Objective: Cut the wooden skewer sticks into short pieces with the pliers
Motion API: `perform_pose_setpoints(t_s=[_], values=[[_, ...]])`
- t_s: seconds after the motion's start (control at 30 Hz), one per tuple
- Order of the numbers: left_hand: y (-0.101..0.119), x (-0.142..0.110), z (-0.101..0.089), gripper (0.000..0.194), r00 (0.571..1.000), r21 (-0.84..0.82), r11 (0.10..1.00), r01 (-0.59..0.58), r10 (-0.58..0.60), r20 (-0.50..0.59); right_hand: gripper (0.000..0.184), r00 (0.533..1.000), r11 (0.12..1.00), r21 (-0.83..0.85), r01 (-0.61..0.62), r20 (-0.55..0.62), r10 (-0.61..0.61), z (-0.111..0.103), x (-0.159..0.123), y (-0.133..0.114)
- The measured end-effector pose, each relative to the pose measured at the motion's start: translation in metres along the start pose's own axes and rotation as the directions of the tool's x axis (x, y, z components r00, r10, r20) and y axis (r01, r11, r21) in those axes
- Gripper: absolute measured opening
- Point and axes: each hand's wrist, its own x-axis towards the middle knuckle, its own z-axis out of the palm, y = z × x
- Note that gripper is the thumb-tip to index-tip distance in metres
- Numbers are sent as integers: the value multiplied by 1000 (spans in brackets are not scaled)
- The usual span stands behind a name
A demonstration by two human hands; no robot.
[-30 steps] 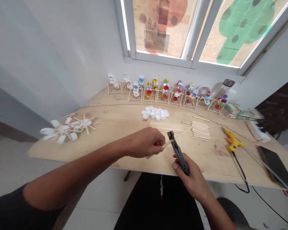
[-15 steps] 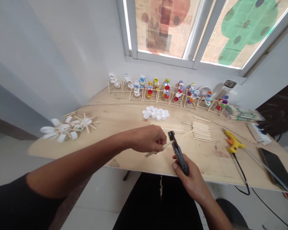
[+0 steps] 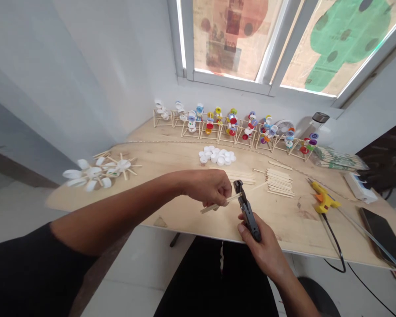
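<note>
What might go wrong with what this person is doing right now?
The left hand grips a wooden craft stick close to the jaws of the black plier-like tool in the right hand, so fingers might get pinched. A snapped-off piece might also fly toward the bottle-cap models.

The left arm (image 3: 119, 211) is stretching across the body, with the left hand (image 3: 208, 188) curling its fingers (image 3: 218, 198) tightly inward, while the right hand (image 3: 262, 251) is angling upward from the wrist, its fingers (image 3: 267, 233) wrapping closed and its thumb (image 3: 240, 228) pressing forward.
</note>
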Motion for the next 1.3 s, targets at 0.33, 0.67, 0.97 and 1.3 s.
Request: perform_pose_setpoints(t_s=[0.33, 0.67, 0.97, 1.3], values=[[-9, 9, -6, 8, 997, -50, 998, -31, 35, 75, 31, 1000, 1000, 8, -23, 20, 23, 0, 0, 1], [-8, 9, -8, 8, 996, -52, 998, -20, 24, 81, 32, 1000, 998, -62, -8, 8, 8, 2, 1, 9], [-11, 12, -7, 8, 999, 7, 1000, -16, 16, 48, 28, 1000, 996, -93, -11, 0, 11, 4, 1, 6], [-16, 17, -4, 7, 1000, -21, 1000, 1, 0, 20, 24, 999, 999, -48, 10, -31, -12, 8, 3, 12]])
